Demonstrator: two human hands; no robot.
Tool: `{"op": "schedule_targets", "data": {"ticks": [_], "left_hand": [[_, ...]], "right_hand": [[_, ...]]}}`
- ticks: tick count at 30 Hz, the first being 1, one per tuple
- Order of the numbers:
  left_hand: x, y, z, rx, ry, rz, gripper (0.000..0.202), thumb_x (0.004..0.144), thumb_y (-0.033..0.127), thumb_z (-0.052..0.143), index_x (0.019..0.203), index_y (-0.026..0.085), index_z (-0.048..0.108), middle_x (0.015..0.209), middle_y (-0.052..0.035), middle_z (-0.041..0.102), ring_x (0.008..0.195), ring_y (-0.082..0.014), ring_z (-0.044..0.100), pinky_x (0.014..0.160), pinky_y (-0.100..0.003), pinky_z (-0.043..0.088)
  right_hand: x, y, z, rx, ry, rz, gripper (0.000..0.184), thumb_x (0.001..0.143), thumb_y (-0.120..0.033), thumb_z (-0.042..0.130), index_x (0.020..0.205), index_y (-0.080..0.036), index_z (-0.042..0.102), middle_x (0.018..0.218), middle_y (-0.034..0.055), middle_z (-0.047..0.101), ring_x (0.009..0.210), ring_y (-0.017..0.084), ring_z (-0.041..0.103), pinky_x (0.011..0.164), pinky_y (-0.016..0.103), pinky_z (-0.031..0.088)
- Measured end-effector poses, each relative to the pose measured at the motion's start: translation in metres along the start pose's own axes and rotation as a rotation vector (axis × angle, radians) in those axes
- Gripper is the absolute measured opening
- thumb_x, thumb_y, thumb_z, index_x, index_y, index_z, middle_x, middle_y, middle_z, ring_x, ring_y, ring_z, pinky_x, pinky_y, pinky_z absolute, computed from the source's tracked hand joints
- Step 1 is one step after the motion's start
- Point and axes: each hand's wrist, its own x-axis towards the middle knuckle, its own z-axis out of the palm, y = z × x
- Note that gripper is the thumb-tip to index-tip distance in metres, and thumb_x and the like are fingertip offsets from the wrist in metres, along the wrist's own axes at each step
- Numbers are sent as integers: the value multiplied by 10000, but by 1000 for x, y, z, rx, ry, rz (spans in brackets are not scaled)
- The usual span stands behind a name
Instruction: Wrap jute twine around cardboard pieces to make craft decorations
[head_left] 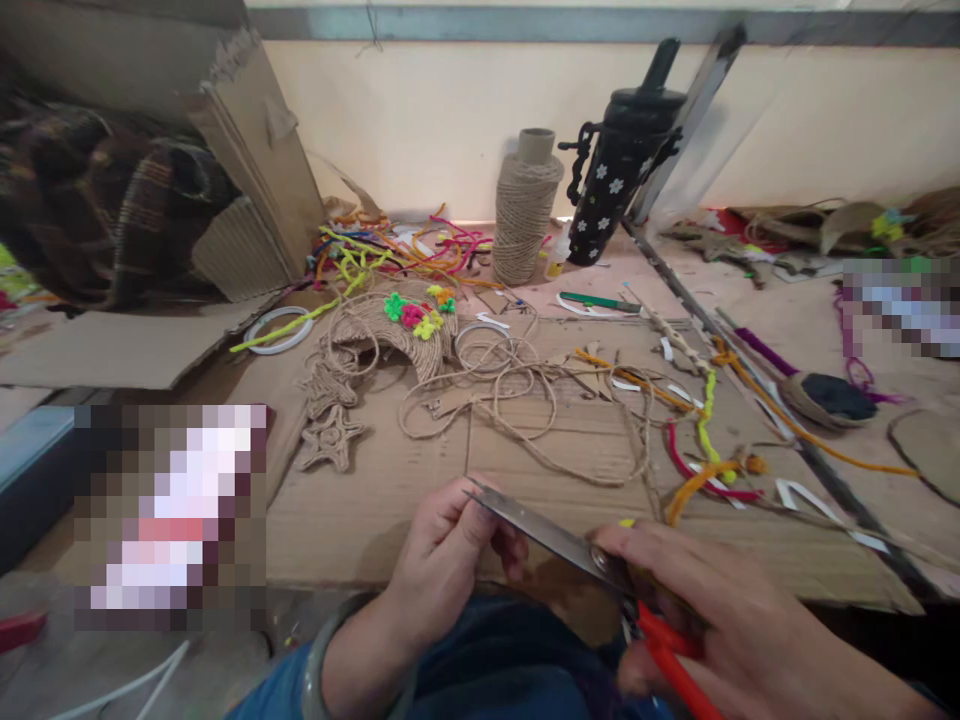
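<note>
Head view: right hand (720, 620) clamped on the red handles of the scissors (547, 535), held low at the near edge of the cardboard sheet (360, 500), blades angled left. Left hand (450, 550) fingers bunched together at the blade tip, seemingly steadying it; anything pinched there cannot be told.

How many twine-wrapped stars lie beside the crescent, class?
2: upper star beside the crescent, lower star just below it, both on the cardboard. Others may hide under clutter.

The orange-handled steel scissors (559, 543) have their handles buried in the right hand (720, 620) — itself cut by the bottom edge. What the left hand (442, 555) pinches at the blade tip is too small to tell; a pixelated block (171, 515) masks the lower left.
</note>
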Motion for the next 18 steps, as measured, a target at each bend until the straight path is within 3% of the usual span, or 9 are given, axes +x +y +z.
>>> {"op": "schedule_targets", "data": {"ticks": [4,7,10,13,18], "left_hand": [[-1,1,-2,56,-10,-16,315,839,429,603,700,151,653,626,9,624,539,-77,592,528,-170,454],[-2,3,-3,103,-26,-17,312,837,425,608,691,153,650,631,11,615,536,-70,582,520,-164,445],[-2,4,-3,136,-44,-11,327,840,436,599,686,151,645,620,11,610,528,-66,572,509,-158,436],[-2,3,-3,145,-58,-13,336,836,449,596,691,149,643,606,7,614,517,-68,567,501,-159,437],[-3,4,0,119,-65,-31,331,829,449,606,695,148,640,592,-1,625,503,-72,563,483,-157,435]], "right_hand": [[-5,2,-1,-45,-26,7,410,551,-169,819,924,-194,649,777,18,733,601,148,688,529,166,545],[-10,7,-1,-74,-66,6,327,547,-138,805,825,-197,643,819,41,728,627,165,686,494,176,525],[-13,10,0,-61,-138,41,230,589,-112,767,718,-206,603,733,14,696,557,145,642,444,183,482],[-16,13,1,-23,-161,69,229,599,-82,747,713,-208,592,652,-23,653,520,119,611,465,177,478],[-23,18,7,5,-178,97,247,608,-26,704,745,-205,603,730,-1,686,598,129,652,497,159,493]]}}
